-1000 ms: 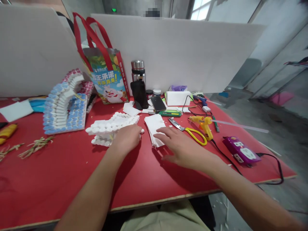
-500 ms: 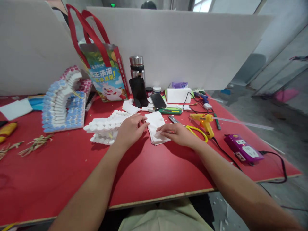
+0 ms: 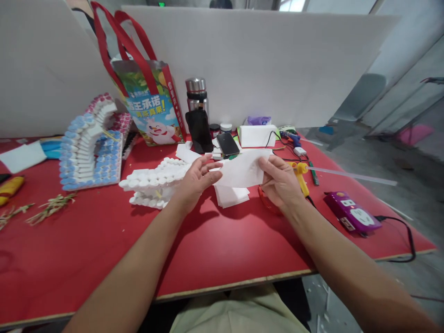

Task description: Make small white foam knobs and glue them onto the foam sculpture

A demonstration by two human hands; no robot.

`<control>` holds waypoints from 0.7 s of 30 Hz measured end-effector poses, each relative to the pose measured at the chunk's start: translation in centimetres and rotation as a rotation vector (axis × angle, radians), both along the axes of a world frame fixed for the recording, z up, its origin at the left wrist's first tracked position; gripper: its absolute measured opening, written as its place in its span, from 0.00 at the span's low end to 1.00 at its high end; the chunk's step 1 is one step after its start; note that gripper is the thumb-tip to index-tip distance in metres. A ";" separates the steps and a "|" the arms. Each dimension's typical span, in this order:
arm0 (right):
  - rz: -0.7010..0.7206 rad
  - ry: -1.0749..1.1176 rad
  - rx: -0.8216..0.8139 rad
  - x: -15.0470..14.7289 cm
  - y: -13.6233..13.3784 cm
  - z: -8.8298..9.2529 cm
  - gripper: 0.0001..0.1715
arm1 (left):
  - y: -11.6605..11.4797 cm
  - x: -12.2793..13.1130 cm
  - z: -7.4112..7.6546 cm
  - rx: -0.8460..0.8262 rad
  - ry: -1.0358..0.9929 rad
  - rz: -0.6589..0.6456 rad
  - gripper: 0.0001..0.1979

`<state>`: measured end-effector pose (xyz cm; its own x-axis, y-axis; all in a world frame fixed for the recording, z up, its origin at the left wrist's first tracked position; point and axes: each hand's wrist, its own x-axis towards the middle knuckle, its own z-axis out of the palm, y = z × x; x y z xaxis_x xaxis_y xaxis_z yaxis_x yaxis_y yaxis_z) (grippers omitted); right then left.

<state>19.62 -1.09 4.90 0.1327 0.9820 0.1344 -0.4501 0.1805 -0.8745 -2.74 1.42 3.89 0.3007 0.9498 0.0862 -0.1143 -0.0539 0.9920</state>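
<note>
A thin white paper sheet (image 3: 243,170) is raised above the table, its right end pinched between the thumb and fingers of my right hand (image 3: 279,180). My left hand (image 3: 198,178) has its fingers apart at the sheet's left end; whether the fingertips touch it I cannot tell. Below the raised sheet lies a small stack of white paper (image 3: 231,197) on the red table (image 3: 215,249). Just left of my left hand sits a white structure built of small rounded pieces (image 3: 152,178), partly behind that hand. Scissors with red-looking handles (image 3: 266,200) are mostly covered by my right hand.
A yellow glue gun (image 3: 302,178) and a purple power strip (image 3: 352,212) with cords lie at the right. Behind stand a phone (image 3: 228,144), a dark upright phone-like object (image 3: 199,131), a steel flask (image 3: 196,88) and a printed bag (image 3: 152,106). A blue-and-white structure (image 3: 90,155) stands left.
My right hand has lifted a paper sheet off the stack and moved up and right with it. My left hand has come off the stack and its fingers have spread.
</note>
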 end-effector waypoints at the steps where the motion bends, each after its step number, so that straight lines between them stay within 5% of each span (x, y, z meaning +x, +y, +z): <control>1: 0.006 -0.008 0.001 0.0 0.0 -0.1 0.13 | -0.1 0.2 0.0 -0.027 -0.012 -0.001 0.39; 7: 0.221 -0.143 -0.144 1.3 0.5 -0.7 0.27 | -0.2 0.5 0.0 -0.041 -0.105 0.115 0.38; 11: 0.479 -0.134 -0.310 1.4 0.8 -0.9 0.43 | -0.4 0.3 0.0 -0.048 -0.136 0.004 0.36; 17: 0.461 -0.324 -0.287 0.0 0.3 -1.9 0.22 | -1.1 1.1 -0.3 -0.040 -0.082 -0.085 0.37; 21: 0.377 -0.374 -0.209 0.3 0.5 -2.6 0.20 | -1.0 1.2 -0.6 -0.020 -0.004 -0.042 0.30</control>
<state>19.94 -0.63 2.25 -0.2513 0.9630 -0.0970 -0.1024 -0.1261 -0.9867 -1.52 0.39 3.34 0.3397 0.9380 0.0689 -0.1200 -0.0294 0.9923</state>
